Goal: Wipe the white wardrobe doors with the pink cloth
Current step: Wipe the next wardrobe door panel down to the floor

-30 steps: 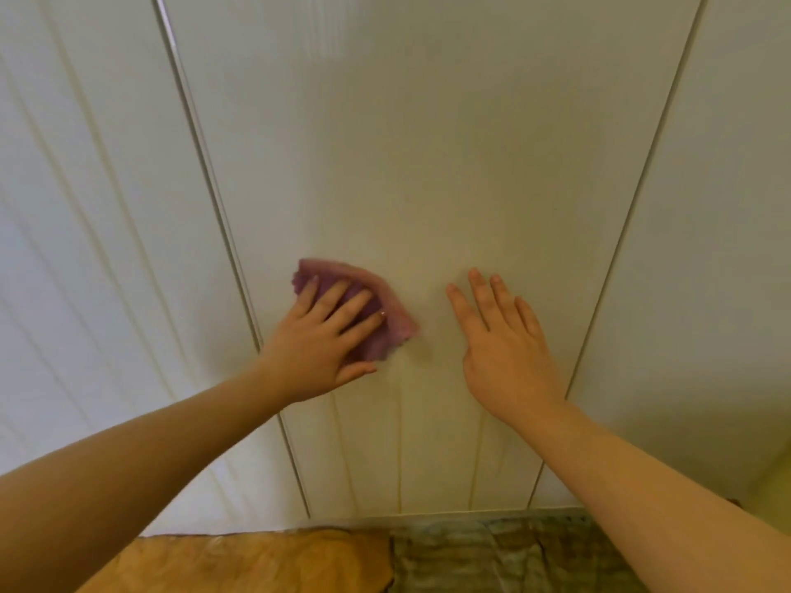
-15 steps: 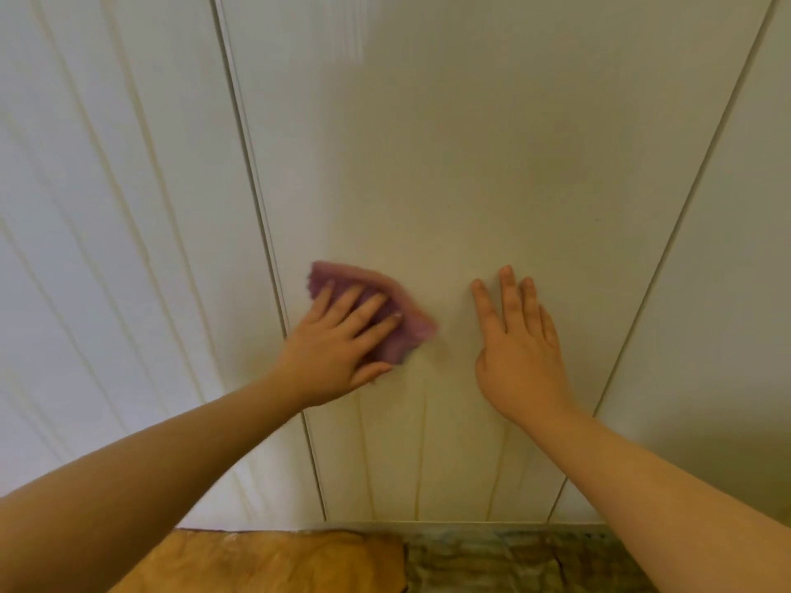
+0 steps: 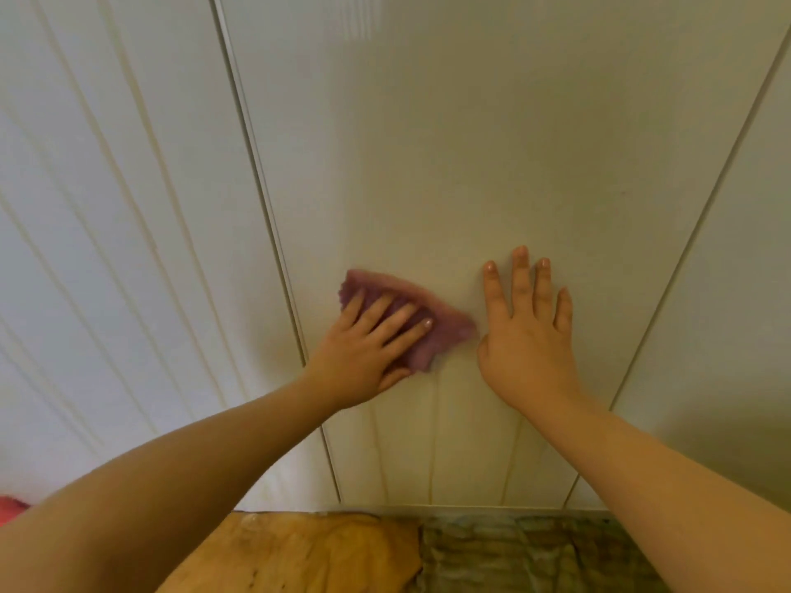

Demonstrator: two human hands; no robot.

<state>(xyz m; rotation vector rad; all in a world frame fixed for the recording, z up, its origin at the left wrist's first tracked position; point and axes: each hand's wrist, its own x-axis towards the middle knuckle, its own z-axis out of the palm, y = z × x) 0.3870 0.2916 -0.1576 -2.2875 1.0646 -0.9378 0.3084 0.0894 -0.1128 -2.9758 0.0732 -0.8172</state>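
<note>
The left grip lies flat on the pink cloth, released rather than clenched: its fingers are straight and spread, and they press the cloth against the door without curling round it. The thumb sits under the cloth's lower corner. The cloth is a crumpled, roughly triangular wad just left of the frame's centre, its edges a little blurred. Its right tip reaches out past the fingertips, close to the other hand.

The right grip is released too, palm flat on the same panel and fingers fanned upward. It sits just right of the cloth, and I cannot tell whether the two touch.

Both rest on the middle wardrobe door, a smooth white panel with shallow vertical grooves low down. The cloth is near this door's left edge, beside the dark seam that parts it from the left door, which is grooved along its height. A right door fills the right edge.

Along the bottom lie a tan patch and a grey-green mottled one. Something red shows at the lower left edge.
</note>
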